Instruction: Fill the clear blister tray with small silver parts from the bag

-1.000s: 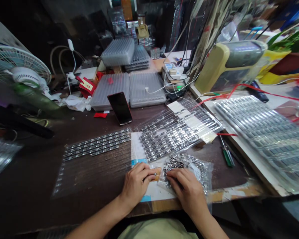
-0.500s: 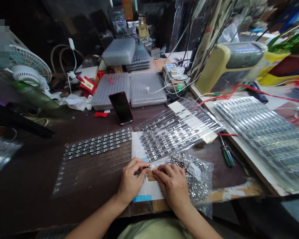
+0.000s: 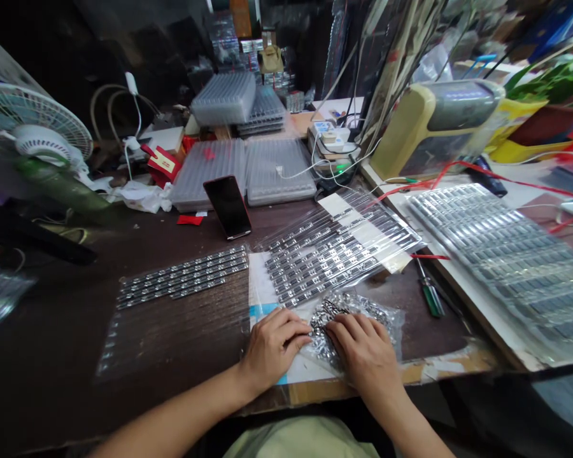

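My left hand (image 3: 274,346) rests near the desk's front edge with its fingers curled and pressed together at the left edge of a clear plastic bag of small metal parts (image 3: 363,312). What those fingers hold is too small to make out. My right hand (image 3: 363,353) lies on top of the bag, fingers bent down into the loose parts. Both hands sit over a white sheet with blue tape (image 3: 262,299). Just beyond them a clear tray (image 3: 334,248) holds rows of small metal connectors. Another clear tray (image 3: 181,280) with several filled rows lies to the left.
A dark phone (image 3: 228,207) leans against grey lidded trays (image 3: 243,168). A green-handled screwdriver (image 3: 430,292) lies right of the bag. A large tray of parts (image 3: 510,254) covers the right bench, behind it a beige device (image 3: 439,121) and red wires. A white fan (image 3: 33,137) stands at left.
My right hand went from the bag to meet the left hand on the white sheet, then moved back right onto the bag. My left hand shifted slightly right toward the bag.
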`<state>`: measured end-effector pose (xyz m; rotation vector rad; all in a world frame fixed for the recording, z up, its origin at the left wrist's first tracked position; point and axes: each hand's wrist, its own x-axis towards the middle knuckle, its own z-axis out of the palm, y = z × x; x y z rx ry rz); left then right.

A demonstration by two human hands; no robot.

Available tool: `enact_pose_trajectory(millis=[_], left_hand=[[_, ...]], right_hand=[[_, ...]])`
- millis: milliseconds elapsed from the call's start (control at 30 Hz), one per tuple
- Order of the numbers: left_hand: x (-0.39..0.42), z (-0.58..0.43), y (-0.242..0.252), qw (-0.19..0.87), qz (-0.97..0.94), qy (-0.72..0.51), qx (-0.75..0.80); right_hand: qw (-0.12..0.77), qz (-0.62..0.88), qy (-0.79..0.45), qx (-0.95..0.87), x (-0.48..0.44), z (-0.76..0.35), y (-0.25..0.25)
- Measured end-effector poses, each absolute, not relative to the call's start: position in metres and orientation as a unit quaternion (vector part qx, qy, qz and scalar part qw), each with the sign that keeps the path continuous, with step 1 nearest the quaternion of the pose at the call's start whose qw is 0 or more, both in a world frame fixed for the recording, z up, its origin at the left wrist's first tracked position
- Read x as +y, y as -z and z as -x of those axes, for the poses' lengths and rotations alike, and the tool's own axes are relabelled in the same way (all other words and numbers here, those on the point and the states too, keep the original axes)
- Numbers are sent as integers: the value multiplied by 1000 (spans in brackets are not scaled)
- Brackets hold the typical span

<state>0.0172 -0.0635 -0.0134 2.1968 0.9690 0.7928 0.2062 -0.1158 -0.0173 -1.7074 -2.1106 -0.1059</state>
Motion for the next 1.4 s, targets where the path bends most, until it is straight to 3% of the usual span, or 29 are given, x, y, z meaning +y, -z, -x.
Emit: enact_pose_trajectory(millis=[600, 700, 967, 1233, 1400], left_hand=[[-64, -18, 17, 310, -821, -328, 351], [-45, -4, 8, 266, -815, -326, 397], [26, 77, 8, 30, -771, -260, 581], [22, 93, 8, -5, -772, -251, 584], [43, 41, -4, 48, -814, -235, 529]], right_hand=[[193, 621, 38, -758, -112, -201, 15], [201, 620, 41, -757, -112, -200, 14], [198, 609, 35, -767, -110, -195, 18], [268, 591, -3, -761, -113, -207, 18], [323, 596, -40, -734, -110, -191, 12]])
